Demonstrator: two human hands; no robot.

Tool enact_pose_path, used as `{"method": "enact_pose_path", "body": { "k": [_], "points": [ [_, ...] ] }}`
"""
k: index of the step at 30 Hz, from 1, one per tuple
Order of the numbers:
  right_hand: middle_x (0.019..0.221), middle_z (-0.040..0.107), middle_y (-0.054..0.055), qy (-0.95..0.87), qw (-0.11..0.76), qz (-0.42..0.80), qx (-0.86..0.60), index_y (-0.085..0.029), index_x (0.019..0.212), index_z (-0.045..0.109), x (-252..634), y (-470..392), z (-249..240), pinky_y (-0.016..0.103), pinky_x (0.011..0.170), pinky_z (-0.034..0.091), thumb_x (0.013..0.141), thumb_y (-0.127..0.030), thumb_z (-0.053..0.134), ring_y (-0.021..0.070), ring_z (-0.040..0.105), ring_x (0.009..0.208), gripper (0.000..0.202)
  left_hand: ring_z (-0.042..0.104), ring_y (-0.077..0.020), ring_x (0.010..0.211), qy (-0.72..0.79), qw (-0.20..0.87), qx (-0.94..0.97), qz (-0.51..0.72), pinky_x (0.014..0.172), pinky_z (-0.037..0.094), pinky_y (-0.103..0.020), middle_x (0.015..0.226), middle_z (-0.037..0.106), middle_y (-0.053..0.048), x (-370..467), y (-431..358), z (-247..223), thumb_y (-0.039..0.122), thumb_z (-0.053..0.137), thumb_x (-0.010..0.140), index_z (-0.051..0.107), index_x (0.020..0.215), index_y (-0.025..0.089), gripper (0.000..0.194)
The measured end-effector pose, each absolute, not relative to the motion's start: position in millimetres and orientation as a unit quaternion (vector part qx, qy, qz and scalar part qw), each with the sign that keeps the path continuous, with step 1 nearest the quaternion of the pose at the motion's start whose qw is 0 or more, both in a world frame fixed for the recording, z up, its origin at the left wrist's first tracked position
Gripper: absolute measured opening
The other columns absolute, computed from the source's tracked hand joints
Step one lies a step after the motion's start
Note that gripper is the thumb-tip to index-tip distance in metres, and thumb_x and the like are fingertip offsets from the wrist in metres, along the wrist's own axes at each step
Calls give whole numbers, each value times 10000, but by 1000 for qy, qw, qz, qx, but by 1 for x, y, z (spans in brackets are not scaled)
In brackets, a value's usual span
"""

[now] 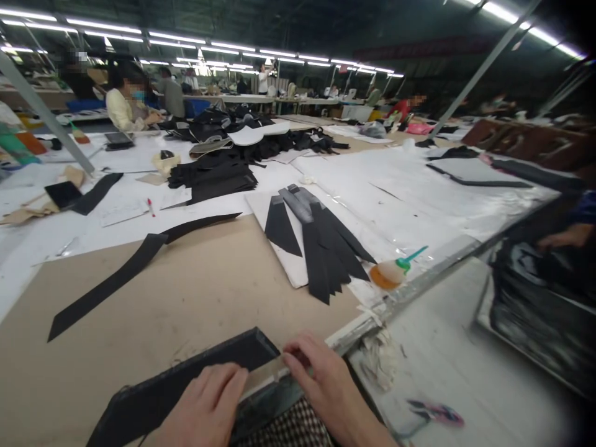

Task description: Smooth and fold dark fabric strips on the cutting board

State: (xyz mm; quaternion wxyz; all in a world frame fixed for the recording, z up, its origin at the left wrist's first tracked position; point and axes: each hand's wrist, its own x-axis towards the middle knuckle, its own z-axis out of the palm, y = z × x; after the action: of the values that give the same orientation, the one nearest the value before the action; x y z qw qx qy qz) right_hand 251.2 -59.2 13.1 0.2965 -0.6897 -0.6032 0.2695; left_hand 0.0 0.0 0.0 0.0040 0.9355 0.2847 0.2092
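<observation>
A long black fabric panel (162,391) with raised edges lies along the near edge of the brown table board (139,323). My left hand (205,397) rests over its near side, fingers bent together on the panel's edge; the fingertips are partly hidden. Just beyond the panel's right corner is my right hand (321,372), with thumb and fingers curled into a pinch at the table edge. What lies inside that pinch is too small to make out. Between both hands runs a narrow pale strip of the table edge. Dark material and checked cloth (288,428) hang below.
Black strips (326,248) fan out over a white board (291,264). Right of them lies a bottle of amber liquid (390,273) with a green nozzle. A long black strip (107,285) is on the left. Snips (437,413) lie lower right. People work behind.
</observation>
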Motion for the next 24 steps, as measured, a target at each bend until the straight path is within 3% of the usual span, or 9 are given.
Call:
{"method": "enact_pose_path", "body": {
  "k": [3, 6, 15, 19, 24],
  "points": [
    [967, 611, 50, -646, 259, 182, -695, -207, 938, 605, 234, -41, 1, 334, 799, 458, 975, -175, 518, 217, 586, 914, 100, 675, -216, 933, 302, -32, 922, 240, 771, 563, -306, 1076, 716, -46, 27, 6, -17, 52, 383, 864, 668, 1111, 204, 408],
    [938, 597, 53, -656, 233, 130, -706, -202, 920, 591, 228, -33, -7, 364, 784, 454, 937, -139, 583, 237, 571, 893, 66, 623, -247, 991, 350, -18, 900, 258, 826, 509, -365, 1107, 681, -69, 38, -2, -37, 2, 373, 837, 654, 1111, 179, 430],
    [815, 594, 20, -652, 196, 132, -721, -205, 807, 585, 229, -23, -9, 329, 691, 405, 880, -111, 657, 220, 575, 802, 139, 549, -252, 1049, 340, 21, 906, 251, 886, 396, -370, 1158, 642, -71, 34, -2, -46, 59, 358, 930, 640, 1164, 160, 380],
    [795, 590, 12, -671, 207, 101, -705, -202, 784, 569, 228, -21, -11, 308, 661, 388, 835, -69, 643, 205, 578, 771, 161, 553, -250, 1013, 357, 21, 887, 294, 865, 386, -371, 1102, 665, -71, 35, -1, -43, 113, 299, 985, 668, 1098, 165, 390],
    [805, 606, 7, -656, 232, 146, -703, -208, 803, 560, 230, -25, -11, 282, 652, 409, 882, -111, 576, 182, 607, 761, 126, 553, -239, 1024, 364, 45, 881, 299, 870, 376, -365, 1108, 672, -53, 37, -4, -51, 130, 286, 1001, 661, 1117, 183, 396]
  ]
}}
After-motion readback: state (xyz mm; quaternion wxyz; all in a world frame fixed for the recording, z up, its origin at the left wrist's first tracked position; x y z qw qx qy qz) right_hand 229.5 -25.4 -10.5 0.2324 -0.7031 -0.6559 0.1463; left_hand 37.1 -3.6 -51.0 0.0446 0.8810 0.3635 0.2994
